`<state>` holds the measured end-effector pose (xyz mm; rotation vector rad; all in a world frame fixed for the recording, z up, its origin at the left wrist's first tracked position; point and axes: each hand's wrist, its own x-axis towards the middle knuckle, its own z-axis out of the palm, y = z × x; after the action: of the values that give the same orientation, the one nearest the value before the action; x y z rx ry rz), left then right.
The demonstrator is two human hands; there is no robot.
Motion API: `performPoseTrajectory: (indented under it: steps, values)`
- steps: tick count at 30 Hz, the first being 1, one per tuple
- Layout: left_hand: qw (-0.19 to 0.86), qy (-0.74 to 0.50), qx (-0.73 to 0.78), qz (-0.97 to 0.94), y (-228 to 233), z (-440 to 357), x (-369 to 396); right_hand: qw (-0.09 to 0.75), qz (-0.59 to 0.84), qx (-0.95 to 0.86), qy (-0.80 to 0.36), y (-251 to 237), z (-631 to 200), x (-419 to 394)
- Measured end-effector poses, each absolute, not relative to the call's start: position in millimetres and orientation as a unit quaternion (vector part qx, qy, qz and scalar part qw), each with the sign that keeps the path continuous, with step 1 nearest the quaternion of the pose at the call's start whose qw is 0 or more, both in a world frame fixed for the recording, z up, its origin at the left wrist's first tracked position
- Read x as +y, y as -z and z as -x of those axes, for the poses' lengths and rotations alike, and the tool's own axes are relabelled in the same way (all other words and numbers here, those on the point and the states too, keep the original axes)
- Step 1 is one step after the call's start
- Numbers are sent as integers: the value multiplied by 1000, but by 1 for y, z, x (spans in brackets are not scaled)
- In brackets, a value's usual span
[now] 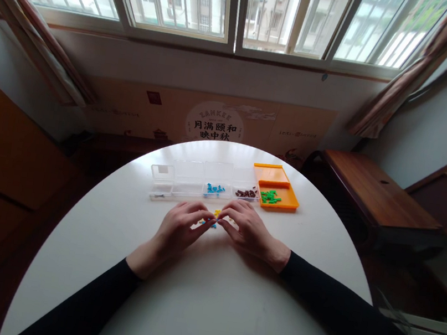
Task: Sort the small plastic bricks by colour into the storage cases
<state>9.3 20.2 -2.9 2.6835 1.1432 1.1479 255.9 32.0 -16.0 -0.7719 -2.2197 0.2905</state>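
My left hand [182, 222] and my right hand [248, 228] meet over the white round table [204, 299], just in front of the boxes. Thumb and forefinger of each are pinched, with the tips almost touching. Whatever they hold is too small to make out. Small yellow pieces [217, 212] show between and behind the fingers, and a few blue pieces [211, 224] lie below the fingertips. Part of this small pile is hidden by the hands.
Behind my hands, clear plastic boxes [186, 189] with raised lids hold blue pieces [215, 189] and dark brown pieces [246, 193]. To their right, an open orange box [291, 203] contains green pieces [270, 197]. A wooden bench [363, 188] stands beyond the table's right edge.
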Motion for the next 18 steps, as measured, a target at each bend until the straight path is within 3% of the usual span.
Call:
performPoseTrajectory:
  steps: [18]
  values:
    - [0,-366,366,-856,3,-9,21,373,312,-868,-102,15,-256,32]
